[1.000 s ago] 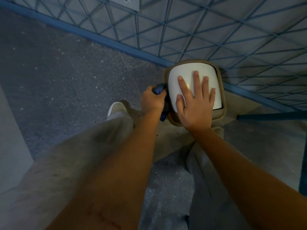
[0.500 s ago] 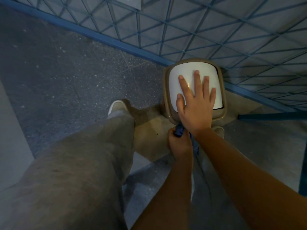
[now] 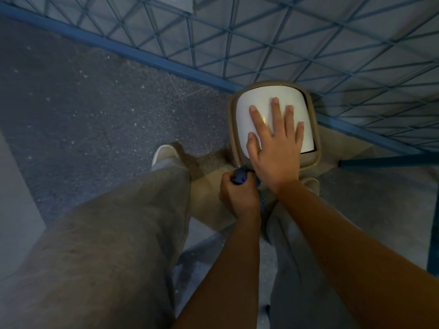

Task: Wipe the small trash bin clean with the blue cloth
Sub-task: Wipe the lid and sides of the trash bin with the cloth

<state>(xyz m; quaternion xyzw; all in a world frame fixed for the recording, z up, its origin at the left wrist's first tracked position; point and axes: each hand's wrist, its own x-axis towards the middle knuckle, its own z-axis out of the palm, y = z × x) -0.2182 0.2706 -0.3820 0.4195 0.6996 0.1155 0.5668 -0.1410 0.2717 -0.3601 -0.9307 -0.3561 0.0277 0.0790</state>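
Small trash bin (image 3: 308, 160), tan with a white lid (image 3: 268, 96), stands on the speckled floor (image 3: 95, 103) close against the wall (image 3: 308, 43) with its blue lattice pattern, just ahead of the person's feet. The right hand (image 3: 278, 148) lies flat on the lid, fingers (image 3: 276, 110) straight and spread apart, apparently steadying the bin. The left hand (image 3: 237, 195) is below it, fingers curled tight round the bunched blue cloth (image 3: 240, 176), which meets the bin's near side just under the rim; part of the cloth is hidden beneath the right wrist. A pale shoe (image 3: 165, 151) sits to the left of the bin.

The work looks to be partway through: the cloth is on the near wall of the bin, so that face seems to be the one in hand. The lid shows a glint and no obvious dirt, but in this dim light I cannot tell which faces are already wiped. The side toward the wall, the right-hand side and the patch of lid under the palm likely remain.
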